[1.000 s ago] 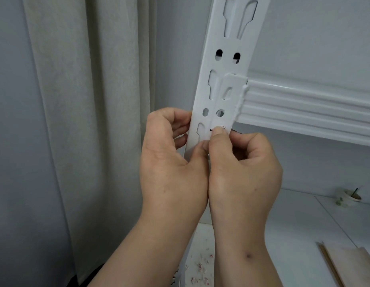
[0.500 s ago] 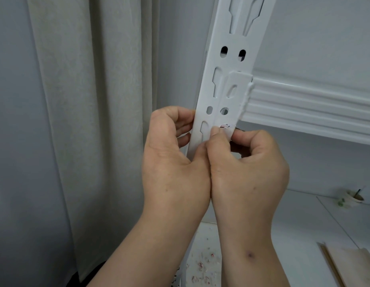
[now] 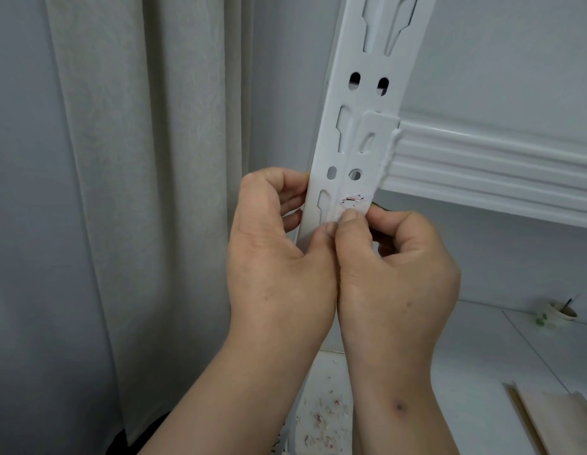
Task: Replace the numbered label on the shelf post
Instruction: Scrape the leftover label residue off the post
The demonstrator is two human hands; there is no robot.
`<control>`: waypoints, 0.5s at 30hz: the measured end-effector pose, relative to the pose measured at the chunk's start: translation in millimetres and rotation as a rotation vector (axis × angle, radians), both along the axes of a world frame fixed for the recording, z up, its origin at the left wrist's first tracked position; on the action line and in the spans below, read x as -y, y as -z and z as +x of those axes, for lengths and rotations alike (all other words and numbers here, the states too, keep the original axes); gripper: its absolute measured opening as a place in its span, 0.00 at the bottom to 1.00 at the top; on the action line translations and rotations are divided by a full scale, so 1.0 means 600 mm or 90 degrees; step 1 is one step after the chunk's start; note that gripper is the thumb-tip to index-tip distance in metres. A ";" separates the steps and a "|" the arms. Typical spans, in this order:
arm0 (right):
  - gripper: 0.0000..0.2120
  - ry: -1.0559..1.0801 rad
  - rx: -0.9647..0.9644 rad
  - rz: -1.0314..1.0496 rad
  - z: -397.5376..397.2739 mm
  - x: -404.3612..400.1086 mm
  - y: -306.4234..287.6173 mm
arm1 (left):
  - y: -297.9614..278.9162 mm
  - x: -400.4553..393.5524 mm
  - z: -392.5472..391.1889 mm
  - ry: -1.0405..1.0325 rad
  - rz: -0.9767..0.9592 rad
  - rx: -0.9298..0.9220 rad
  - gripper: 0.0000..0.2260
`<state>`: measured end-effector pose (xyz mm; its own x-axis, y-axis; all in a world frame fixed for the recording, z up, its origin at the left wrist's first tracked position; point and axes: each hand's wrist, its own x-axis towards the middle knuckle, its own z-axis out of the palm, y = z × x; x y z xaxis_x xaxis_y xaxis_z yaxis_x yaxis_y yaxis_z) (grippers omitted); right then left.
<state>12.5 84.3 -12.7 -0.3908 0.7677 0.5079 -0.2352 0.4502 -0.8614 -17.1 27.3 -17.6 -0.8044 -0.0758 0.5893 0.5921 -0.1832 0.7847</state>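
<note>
A pale curtain (image 3: pixel 147 192) hangs in folds down the left side, in front of a grey wall. To its right stands the white slotted shelf post (image 3: pixel 361 133), leaning slightly in the wide-angle view, with keyhole slots and paired oval holes punched down its face.

The left hand (image 3: pixel 279 257) grips the post from its left edge: the fingers curl round behind the edge, and the thumb lies across the front face, its tip touching the right thumb. The right hand (image 3: pixel 397 267) is clenched just beside it, the two hands touching along the thumbs. Its thumb tip presses on the post face, and the other fingers fold in behind the post's right edge; whether they pinch anything there cannot be told.

The label remnant (image 3: pixel 352 199) is a small torn patch with red and dark marks, stuck to the post face right above the right thumb tip and just below a round hole. It lies outside both grips, with the thumb nail at its lower edge.

A ribbed white shelf beam (image 3: pixel 499 172) hooks into the post above the hands and runs off to the right. Below, on the white shelf board (image 3: pixel 482 372), small red and white paper scraps (image 3: pixel 321 421) are scattered near the foot of the post, between the forearms. Far right, a small cup (image 3: pixel 563 311) with a dark stick in it stands by the wall, and a light wooden board (image 3: pixel 561 421) lies at the lower right corner.
</note>
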 end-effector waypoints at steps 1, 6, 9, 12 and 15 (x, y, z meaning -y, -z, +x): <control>0.02 -0.007 0.002 -0.006 0.001 -0.001 0.000 | 0.000 0.001 0.001 0.002 -0.004 -0.001 0.22; 0.05 -0.020 0.015 -0.016 0.002 -0.002 -0.008 | -0.003 0.000 0.004 0.006 0.010 0.002 0.19; 0.06 0.003 0.014 0.000 -0.002 -0.001 -0.010 | -0.004 0.001 0.006 0.012 0.016 0.008 0.18; 0.05 0.015 0.016 0.022 -0.004 -0.002 -0.009 | -0.005 0.002 0.007 0.015 0.006 0.000 0.19; 0.05 0.020 0.016 0.044 -0.003 -0.002 -0.008 | -0.004 0.001 0.007 0.013 0.009 0.005 0.19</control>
